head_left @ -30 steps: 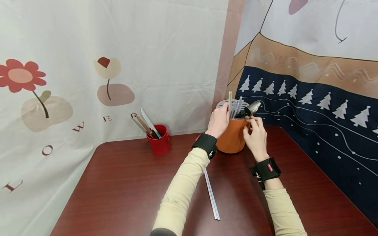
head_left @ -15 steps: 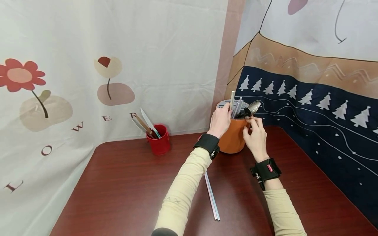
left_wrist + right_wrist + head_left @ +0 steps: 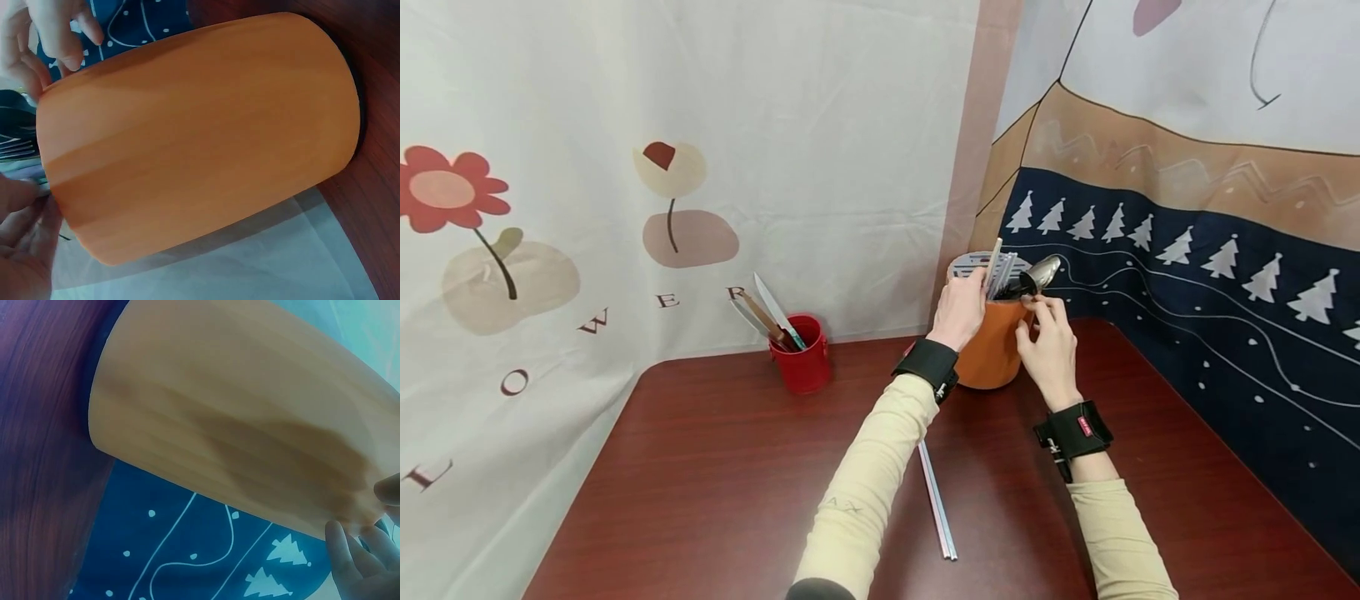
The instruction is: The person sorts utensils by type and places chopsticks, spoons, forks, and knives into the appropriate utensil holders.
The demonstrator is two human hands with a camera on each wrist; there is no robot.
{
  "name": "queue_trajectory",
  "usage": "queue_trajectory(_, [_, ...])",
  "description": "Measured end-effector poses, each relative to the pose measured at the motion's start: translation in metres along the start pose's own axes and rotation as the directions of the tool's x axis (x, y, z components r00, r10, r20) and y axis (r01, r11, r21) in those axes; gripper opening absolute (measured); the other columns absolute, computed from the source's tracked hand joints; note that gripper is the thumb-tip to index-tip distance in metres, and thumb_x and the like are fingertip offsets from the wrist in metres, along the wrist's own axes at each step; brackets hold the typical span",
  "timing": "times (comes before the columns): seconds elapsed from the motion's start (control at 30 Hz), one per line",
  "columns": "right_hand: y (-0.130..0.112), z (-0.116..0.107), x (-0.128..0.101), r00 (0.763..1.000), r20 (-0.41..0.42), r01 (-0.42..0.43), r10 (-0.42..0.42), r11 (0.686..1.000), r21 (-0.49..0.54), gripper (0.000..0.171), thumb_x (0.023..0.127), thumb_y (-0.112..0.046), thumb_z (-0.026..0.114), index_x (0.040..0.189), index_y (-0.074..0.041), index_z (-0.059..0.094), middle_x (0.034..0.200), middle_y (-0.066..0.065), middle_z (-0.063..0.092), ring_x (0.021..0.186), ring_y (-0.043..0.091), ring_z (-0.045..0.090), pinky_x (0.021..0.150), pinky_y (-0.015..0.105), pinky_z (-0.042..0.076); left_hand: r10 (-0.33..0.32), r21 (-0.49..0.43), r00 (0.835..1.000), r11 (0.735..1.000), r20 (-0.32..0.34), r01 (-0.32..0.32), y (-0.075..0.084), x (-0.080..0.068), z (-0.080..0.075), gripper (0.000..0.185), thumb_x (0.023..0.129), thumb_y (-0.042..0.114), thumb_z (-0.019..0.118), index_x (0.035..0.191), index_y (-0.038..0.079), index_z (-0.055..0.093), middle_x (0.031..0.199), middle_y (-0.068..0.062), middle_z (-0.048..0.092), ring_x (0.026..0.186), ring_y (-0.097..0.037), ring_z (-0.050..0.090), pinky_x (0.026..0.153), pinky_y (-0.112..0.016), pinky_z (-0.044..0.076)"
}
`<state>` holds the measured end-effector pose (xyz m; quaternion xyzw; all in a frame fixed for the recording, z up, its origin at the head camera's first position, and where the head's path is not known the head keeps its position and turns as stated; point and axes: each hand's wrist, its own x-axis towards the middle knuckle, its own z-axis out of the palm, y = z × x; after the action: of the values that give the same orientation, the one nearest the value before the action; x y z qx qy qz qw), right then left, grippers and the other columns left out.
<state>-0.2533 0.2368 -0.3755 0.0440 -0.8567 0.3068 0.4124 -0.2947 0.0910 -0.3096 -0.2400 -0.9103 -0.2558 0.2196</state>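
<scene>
An orange utensil holder (image 3: 991, 346) with a slotted grey insert stands at the back right of the table. My left hand (image 3: 958, 312) pinches pale chopsticks (image 3: 994, 257) that lean right over the holder's mouth, their lower ends hidden. Just behind them, several greyish chopsticks (image 3: 1009, 268) stick up from inside. My right hand (image 3: 1049, 346) grips the holder's rim on the right, close under a metal spoon (image 3: 1043, 270). In the left wrist view, a dark fork (image 3: 19, 148) shows in the holder's mouth. The right wrist view has my right fingers (image 3: 340, 550) at the rim.
A red bucket (image 3: 805, 367) holding a knife (image 3: 777, 308) and other utensils stands to the left, against the wall cloth. A pair of pink and blue chopsticks (image 3: 938, 504) lies on the wooden table (image 3: 722, 483), partly under my left forearm. A dark tree-patterned cloth (image 3: 1187, 333) borders the right side.
The pale chopsticks in my left hand have sunk slightly and now tilt further right. My left hand has shifted a little right; my right hand keeps its place at the rim.
</scene>
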Motion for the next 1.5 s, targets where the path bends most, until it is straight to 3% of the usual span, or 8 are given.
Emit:
queue_trajectory(0.13, [0.0, -0.002, -0.001, 1.0, 0.0, 0.001, -0.001, 1.0, 0.006, 0.023, 0.086, -0.001, 0.059, 0.108, 0.003, 0.063, 0.123, 0.021, 0.052, 0.09, 0.04, 0.061, 0.078, 0.051, 0.054, 0.031, 0.118, 0.999, 0.992, 0.038, -0.035, 0.001, -0.004, 0.002, 0.023, 0.098, 0.017, 0.049, 0.115, 0.016, 0.065, 0.107, 0.0, 0.072, 0.102, -0.019, 0.063, 0.086, -0.03, 0.052])
queue_trajectory(0.23, [0.0, -0.003, -0.002, 1.0, 0.002, 0.002, -0.002, 1.0, 0.004, 0.023, 0.086, -0.002, 0.059, 0.109, 0.002, 0.063, 0.124, 0.02, 0.052, 0.09, 0.039, 0.062, 0.078, 0.05, 0.055, 0.032, 0.133, 0.998, 0.99, 0.05, -0.039, 0.002, -0.007, 0.003, 0.025, 0.097, 0.018, 0.05, 0.118, 0.016, 0.063, 0.116, 0.002, 0.07, 0.111, -0.019, 0.058, 0.089, -0.034, 0.049])
queue_trajectory(0.5, [0.001, -0.005, -0.003, 1.0, 0.01, 0.009, -0.009, 1.0, 0.013, 0.024, 0.085, -0.001, 0.06, 0.109, 0.003, 0.063, 0.124, 0.02, 0.052, 0.088, 0.039, 0.062, 0.077, 0.05, 0.055, 0.012, 0.051, 0.999, 0.999, 0.032, -0.013, 0.003, -0.024, 0.003, 0.034, 0.097, 0.021, 0.052, 0.129, 0.01, 0.056, 0.126, -0.003, 0.064, 0.122, -0.022, 0.053, 0.097, -0.035, 0.049])
queue_trajectory(0.73, [0.002, -0.004, -0.003, 1.0, 0.012, 0.012, -0.012, 1.0, 0.017, 0.023, 0.086, -0.002, 0.059, 0.108, 0.003, 0.063, 0.124, 0.02, 0.052, 0.089, 0.04, 0.061, 0.078, 0.05, 0.055, 0.014, -0.03, 0.997, 0.999, -0.076, -0.016, -0.007, -0.049, 0.003, 0.034, 0.095, 0.016, 0.056, 0.127, 0.004, 0.055, 0.125, -0.011, 0.059, 0.119, -0.028, 0.052, 0.103, -0.032, 0.043])
queue_trajectory(0.87, [0.002, -0.005, -0.003, 1.0, 0.008, 0.01, -0.011, 1.0, 0.026, 0.024, 0.086, -0.001, 0.059, 0.109, 0.003, 0.063, 0.125, 0.02, 0.052, 0.089, 0.04, 0.061, 0.078, 0.051, 0.054, -0.054, -0.045, 0.996, 0.998, -0.073, 0.051, -0.014, -0.065, 0.005, 0.035, 0.096, 0.018, 0.055, 0.128, 0.005, 0.055, 0.123, -0.011, 0.06, 0.113, -0.028, 0.054, 0.093, -0.032, 0.049])
queue_trajectory(1.07, [0.002, -0.005, -0.004, 1.0, 0.011, 0.003, -0.003, 1.0, 0.02, 0.024, 0.086, -0.002, 0.059, 0.11, 0.002, 0.063, 0.125, 0.02, 0.052, 0.089, 0.039, 0.062, 0.078, 0.05, 0.054, -0.198, -0.075, 0.98, 0.977, 0.016, 0.199, -0.024, -0.09, 0.008, 0.038, 0.095, 0.021, 0.056, 0.129, 0.005, 0.054, 0.118, -0.012, 0.061, 0.102, -0.028, 0.056, 0.078, -0.035, 0.054])
queue_trajectory(1.5, [0.001, -0.004, -0.003, 1.0, 0.013, -0.007, 0.007, 1.0, 0.028, 0.024, 0.086, -0.002, 0.059, 0.109, 0.003, 0.063, 0.125, 0.02, 0.052, 0.092, 0.041, 0.061, 0.079, 0.05, 0.054, -0.313, -0.066, 0.944, 0.945, 0.105, 0.321, -0.043, -0.14, 0.013, 0.033, 0.089, 0.015, 0.059, 0.119, -0.001, 0.057, 0.104, -0.016, 0.063, 0.095, -0.032, 0.061, 0.07, -0.041, 0.054])
